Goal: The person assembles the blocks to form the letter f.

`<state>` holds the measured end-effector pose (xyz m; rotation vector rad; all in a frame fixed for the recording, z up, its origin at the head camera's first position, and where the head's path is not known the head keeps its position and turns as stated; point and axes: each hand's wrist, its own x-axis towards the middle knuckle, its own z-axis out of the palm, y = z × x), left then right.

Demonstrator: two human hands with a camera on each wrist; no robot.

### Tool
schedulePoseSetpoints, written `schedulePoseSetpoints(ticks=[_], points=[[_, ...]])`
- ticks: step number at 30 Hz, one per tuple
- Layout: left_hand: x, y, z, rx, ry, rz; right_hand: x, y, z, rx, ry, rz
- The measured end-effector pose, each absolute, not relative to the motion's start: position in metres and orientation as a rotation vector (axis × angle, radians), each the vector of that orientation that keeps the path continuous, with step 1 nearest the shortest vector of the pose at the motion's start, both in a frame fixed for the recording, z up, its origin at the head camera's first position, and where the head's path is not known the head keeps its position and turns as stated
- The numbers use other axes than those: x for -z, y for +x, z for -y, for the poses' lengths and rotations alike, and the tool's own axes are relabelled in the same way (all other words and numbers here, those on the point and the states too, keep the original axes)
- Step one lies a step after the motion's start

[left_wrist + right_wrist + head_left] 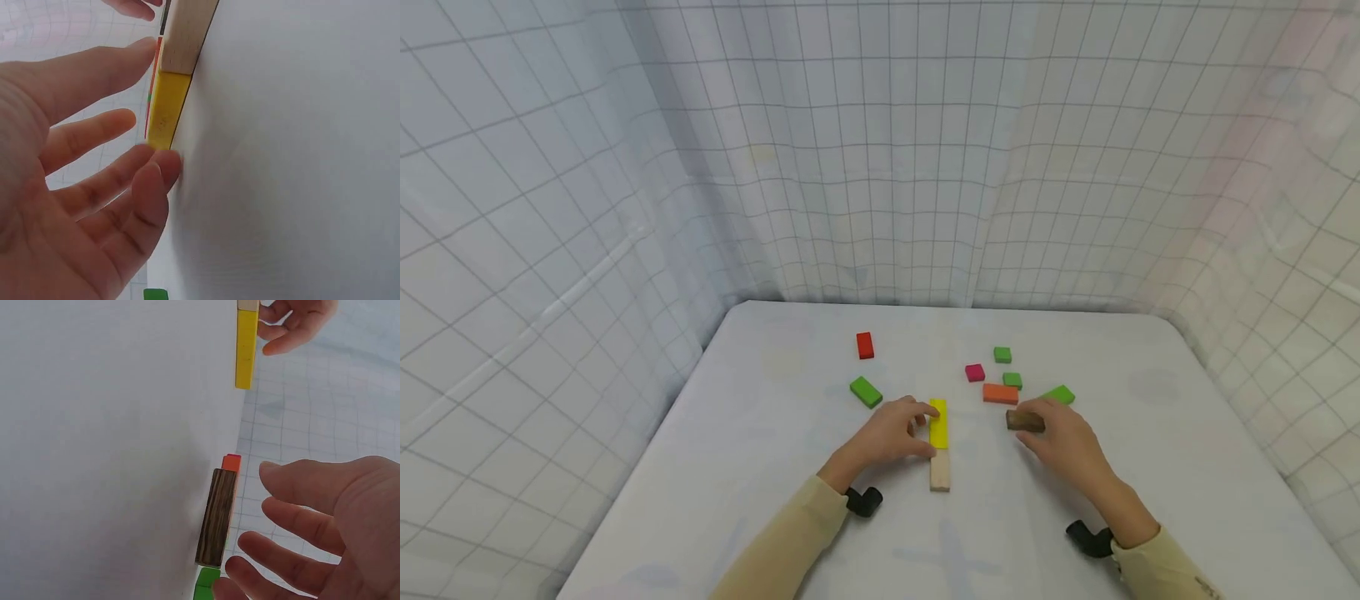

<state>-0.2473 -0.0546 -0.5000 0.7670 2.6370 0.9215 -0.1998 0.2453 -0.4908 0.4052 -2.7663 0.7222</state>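
A yellow block (pixel 938 423) (pixel 164 112) lies end to end with a bare wood block (pixel 940 471) (pixel 184 37) at the table's middle. My left hand (pixel 925 429) (pixel 142 112) is against the yellow block's left side, fingers spread and nearly straight, the thumb by the joint of the two blocks. A dark brown block (pixel 1025 422) (pixel 217 515) lies to the right. My right hand (pixel 1028 435) (pixel 253 512) hovers at it with relaxed fingers and a small gap showing in the right wrist view. Neither hand grips anything.
Beyond the brown block lie an orange block (pixel 1000 393) (pixel 231 462), a magenta block (pixel 975 372) and three green blocks (pixel 1058 395). A red block (pixel 865 345) and a green block (pixel 866 392) lie far left. White gridded curtains (pixel 880 167) surround the white table (pixel 1187 467).
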Motion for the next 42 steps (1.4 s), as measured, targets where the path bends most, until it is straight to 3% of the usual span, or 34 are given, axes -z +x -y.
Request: schedulePoseSetpoints(ticks=[14,42], points=[[0.494,-0.225,0.05,-0.668,1.011,-2.732,0.498,-0.205,-0.255,-0.641,0.282,2.84],[0.498,-0.223,0.055,-0.706,1.132,-2.725,0.5,-0.213,-0.265,-0.78,0.211,2.905]])
